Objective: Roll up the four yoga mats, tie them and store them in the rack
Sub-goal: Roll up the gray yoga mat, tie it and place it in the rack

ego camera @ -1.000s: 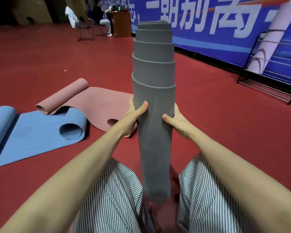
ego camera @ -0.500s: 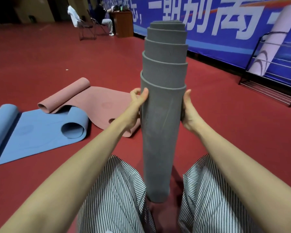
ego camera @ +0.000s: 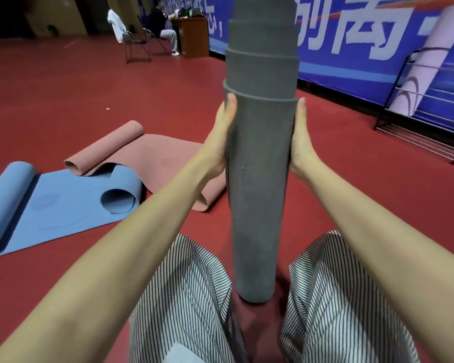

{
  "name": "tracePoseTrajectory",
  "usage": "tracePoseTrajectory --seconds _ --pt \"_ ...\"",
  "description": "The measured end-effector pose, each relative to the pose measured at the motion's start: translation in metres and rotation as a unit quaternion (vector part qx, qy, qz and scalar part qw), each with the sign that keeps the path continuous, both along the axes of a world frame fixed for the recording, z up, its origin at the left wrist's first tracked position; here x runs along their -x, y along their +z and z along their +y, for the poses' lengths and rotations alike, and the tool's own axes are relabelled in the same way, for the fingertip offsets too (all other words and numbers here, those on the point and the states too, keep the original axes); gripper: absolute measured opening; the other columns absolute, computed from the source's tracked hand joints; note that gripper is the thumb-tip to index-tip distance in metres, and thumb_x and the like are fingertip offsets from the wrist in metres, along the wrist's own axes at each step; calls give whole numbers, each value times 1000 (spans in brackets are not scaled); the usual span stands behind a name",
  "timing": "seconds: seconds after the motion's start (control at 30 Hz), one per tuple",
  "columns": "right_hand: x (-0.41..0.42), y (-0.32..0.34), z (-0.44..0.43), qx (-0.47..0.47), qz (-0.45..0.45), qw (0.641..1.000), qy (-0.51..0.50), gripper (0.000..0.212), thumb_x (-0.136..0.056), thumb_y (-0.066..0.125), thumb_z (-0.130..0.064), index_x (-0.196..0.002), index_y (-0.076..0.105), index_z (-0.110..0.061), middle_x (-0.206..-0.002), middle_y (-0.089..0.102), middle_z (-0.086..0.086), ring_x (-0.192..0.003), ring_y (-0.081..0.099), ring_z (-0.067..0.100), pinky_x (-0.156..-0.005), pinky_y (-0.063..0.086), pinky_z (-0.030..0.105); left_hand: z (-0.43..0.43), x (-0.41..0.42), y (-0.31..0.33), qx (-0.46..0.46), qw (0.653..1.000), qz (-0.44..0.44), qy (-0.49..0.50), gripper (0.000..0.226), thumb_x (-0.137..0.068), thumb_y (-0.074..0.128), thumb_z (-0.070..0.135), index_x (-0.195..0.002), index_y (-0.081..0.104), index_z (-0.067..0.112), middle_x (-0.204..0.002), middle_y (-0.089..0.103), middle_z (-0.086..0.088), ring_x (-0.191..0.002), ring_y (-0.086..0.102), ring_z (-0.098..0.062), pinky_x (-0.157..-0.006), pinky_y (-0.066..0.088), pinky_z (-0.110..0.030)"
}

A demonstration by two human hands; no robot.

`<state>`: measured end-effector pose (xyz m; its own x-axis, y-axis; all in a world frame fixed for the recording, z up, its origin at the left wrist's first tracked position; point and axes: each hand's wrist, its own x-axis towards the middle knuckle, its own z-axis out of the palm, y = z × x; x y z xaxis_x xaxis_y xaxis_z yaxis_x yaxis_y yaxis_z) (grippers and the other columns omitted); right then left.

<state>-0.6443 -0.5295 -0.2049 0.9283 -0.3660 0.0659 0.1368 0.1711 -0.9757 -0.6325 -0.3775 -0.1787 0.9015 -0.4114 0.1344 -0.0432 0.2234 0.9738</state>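
A grey yoga mat [ego camera: 258, 179], rolled and telescoped upward, stands upright on the red floor between my knees. My left hand [ego camera: 220, 142] and my right hand [ego camera: 303, 142] clasp its outer layer from either side just below the top rim, thumbs pointing up and fingers hidden behind the roll. On the floor to the left lie a pink mat [ego camera: 152, 158] and a blue mat [ego camera: 63, 205], both flat with curled ends. A black wire rack [ego camera: 404, 121] stands at the right wall with a pale rolled mat [ego camera: 425, 58] leaning in it.
My striped trouser legs [ego camera: 194, 297] flank the roll's base. A blue banner wall [ego camera: 351, 48] runs along the right. At the back a seated person [ego camera: 163, 27], folding chairs [ego camera: 134, 43] and a wooden desk [ego camera: 194, 35] stand on the red floor [ego camera: 351, 179].
Both hands have slid up the grey roll, from mid-height to just under the outer rim. The roll now reaches past the top of the view.
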Motion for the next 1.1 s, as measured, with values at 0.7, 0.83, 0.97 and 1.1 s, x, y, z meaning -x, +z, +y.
tracePoseTrajectory --seconds 0.7,0.83,0.97,1.1 --pt "30 -44 -19 5 50 999 -13 76 -81 36 -76 -128 59 -21 -122 65 1 -106 63 13 -98 48 34 -38 -35 -87 -17 997 73 23 92 -63 54 88 -136 50 33 -139 53 2 -127 51 -20 -105 40 -49" --pt "24 -5 -20 21 44 997 62 67 -94 17 -64 -129 57 -21 -113 68 -1 -96 65 9 -80 54 23 -23 7 -30 -4 997 71 -7 77 -89 32 72 -131 57 12 -101 73 -2 -88 71 -13 -70 59 -30" --pt "21 39 -24 82 54 990 98 66 -91 25 -67 -102 69 -19 -90 73 2 -85 70 15 -72 56 25 -20 4 3 -56 994 86 -39 76 -92 18 69 -95 70 14 -74 74 -5 -62 71 -16 -46 53 -24" --pt "22 30 -23 101 125 981 107 29 -92 52 -40 -94 67 -15 -85 72 5 -73 68 18 -68 53 27 -24 9 2 -142 984 108 -19 45 -94 44 52 -71 68 20 -56 68 0 -43 63 -11 -37 46 -19"
